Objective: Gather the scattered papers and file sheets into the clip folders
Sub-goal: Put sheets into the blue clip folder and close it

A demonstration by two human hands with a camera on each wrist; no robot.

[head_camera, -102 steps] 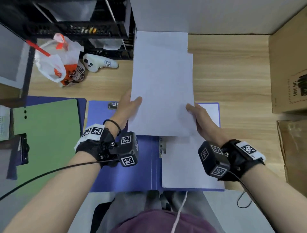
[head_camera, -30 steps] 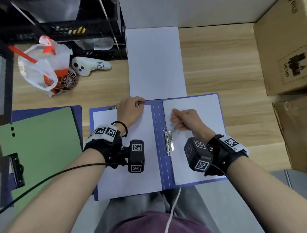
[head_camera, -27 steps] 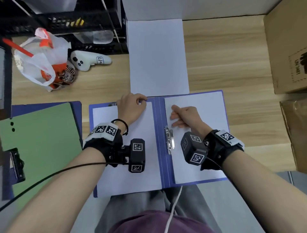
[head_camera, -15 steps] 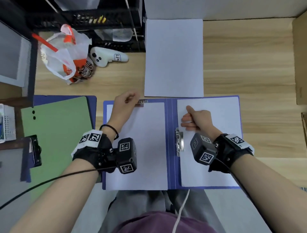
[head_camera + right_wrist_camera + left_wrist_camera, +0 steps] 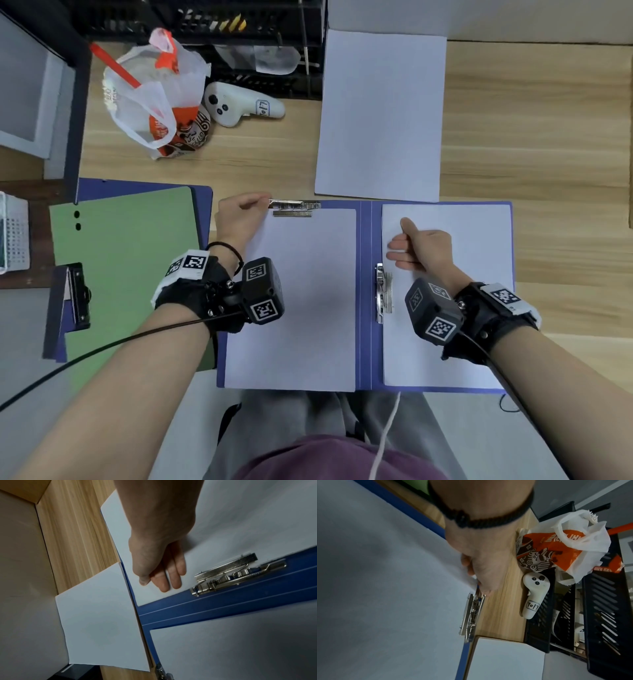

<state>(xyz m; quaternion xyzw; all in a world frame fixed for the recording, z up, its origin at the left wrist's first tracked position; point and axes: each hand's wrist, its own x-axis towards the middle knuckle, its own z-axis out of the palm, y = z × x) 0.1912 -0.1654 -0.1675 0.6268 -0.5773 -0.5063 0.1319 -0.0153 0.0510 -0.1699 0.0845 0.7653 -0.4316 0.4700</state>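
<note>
Left wrist view alone shows left hand (image 5: 481, 563) fingertips at top clip (image 5: 471, 616).

Probably an office: desk (image 5: 534, 130), folders (image 5: 364, 291) (black file trays (image 5: 239, 20)).

Head view: we record even, soft overhead light, bright on the tabletop (image 5: 534, 137), with faint shadows under the forearms and wide-angle bending at the edges. Left wrist view: we note dimmer, bluish exposure, the wrist near the lens blurred, a grey shadow across the paper (image 5: 385, 588). Right wrist view: we note similar dimness and motion smear toward the upper right.
</note>
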